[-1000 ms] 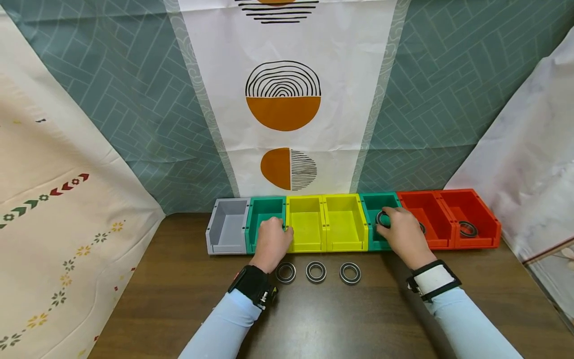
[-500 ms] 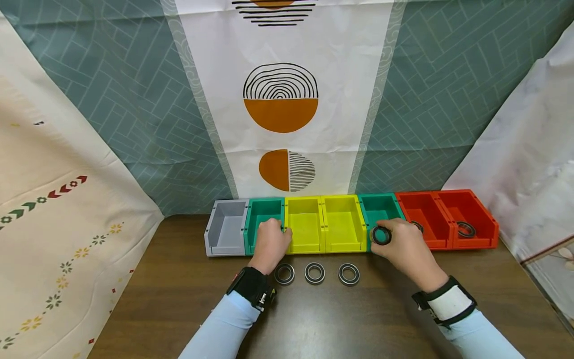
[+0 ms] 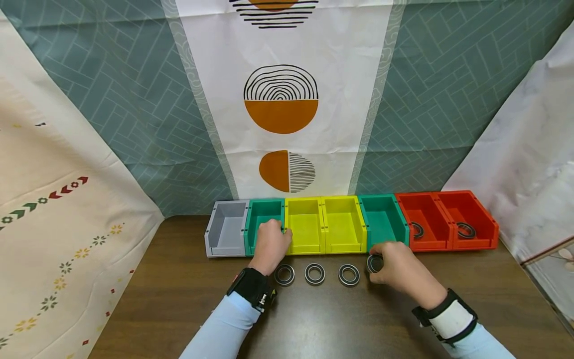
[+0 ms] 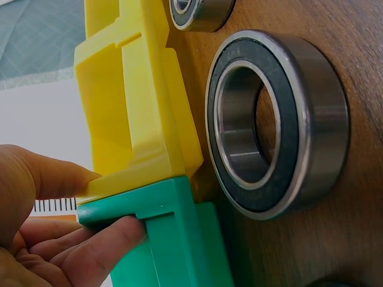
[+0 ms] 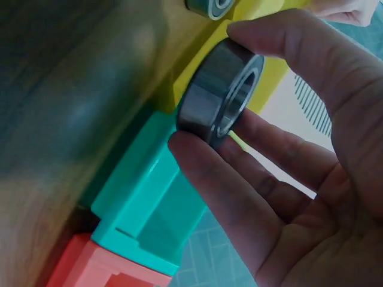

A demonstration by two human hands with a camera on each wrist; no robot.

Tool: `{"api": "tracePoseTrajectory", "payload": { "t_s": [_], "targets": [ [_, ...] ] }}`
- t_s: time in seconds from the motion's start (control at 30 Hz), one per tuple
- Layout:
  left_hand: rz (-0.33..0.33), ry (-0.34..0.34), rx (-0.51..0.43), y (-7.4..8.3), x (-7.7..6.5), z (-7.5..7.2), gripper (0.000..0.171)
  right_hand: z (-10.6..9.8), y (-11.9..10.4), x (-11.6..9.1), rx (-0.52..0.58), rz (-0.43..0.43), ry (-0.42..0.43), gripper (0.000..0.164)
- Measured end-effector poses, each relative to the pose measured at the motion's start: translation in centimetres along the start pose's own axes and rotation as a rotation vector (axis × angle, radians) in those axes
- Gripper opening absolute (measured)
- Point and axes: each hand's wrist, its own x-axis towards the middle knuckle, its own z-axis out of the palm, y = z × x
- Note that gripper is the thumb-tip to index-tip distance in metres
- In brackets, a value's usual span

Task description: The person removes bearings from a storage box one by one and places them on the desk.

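Note:
In the head view my right hand (image 3: 401, 267) holds a ball bearing (image 3: 373, 264) just in front of the right green bin (image 3: 384, 222). The right wrist view shows this steel bearing (image 5: 206, 95) pinched by its outer rim between thumb and fingers. My left hand (image 3: 271, 244) is at the left green bin (image 3: 257, 212) and the yellow bin (image 3: 306, 224) beside it. Its thumb and fingers pinch their adjoining side walls, seen in the left wrist view. Three more bearings lie flat in a row on the table: a left one (image 3: 284, 274), a middle one (image 3: 315, 274), a right one (image 3: 349, 275).
Two red bins (image 3: 423, 214) stand at the right end of the row, each with a bearing inside. A grey bin (image 3: 227, 224) forms the left end. Behind the row hangs a patterned cloth (image 3: 179, 149). The brown table (image 3: 314, 324) extends in front.
The right hand has lifted the bearing out of the right green bin and brought it toward me, down in front of that bin. The left hand has stayed in place.

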Motion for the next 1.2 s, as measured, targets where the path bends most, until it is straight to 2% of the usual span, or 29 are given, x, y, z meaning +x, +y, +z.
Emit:
{"api": "tracePoseTrajectory", "payload": {
  "t_s": [0.13, 0.4, 0.8, 1.03, 1.2],
  "targets": [
    [-0.002, -0.002, -0.002, 0.0, 0.0, 0.0, 0.02, 0.5, 0.1, -0.2, 0.016, 0.021, -0.058, 0.045],
    [-0.001, -0.011, -0.003, 0.0, -0.1, 0.0, 0.022, 1.1, 0.4, -0.2, 0.02, 0.035, -0.102, 0.043],
    [-0.006, -0.011, 0.012, 0.0, 0.0, 0.0, 0.024, 1.8, 0.5, 0.0, -0.001, -0.004, -0.108, 0.035],
    [0.004, -0.008, 0.02, 0.0, 0.0, 0.1, 0.024, 1.9, 0.5, 0.0, -0.015, -0.014, -0.104, 0.038],
    [-0.012, -0.02, 0.02, 0.0, 0.1, 0.2, 0.025, 2.1, 0.6, 0.1, -0.028, -0.018, -0.102, 0.038]
  ]
}}
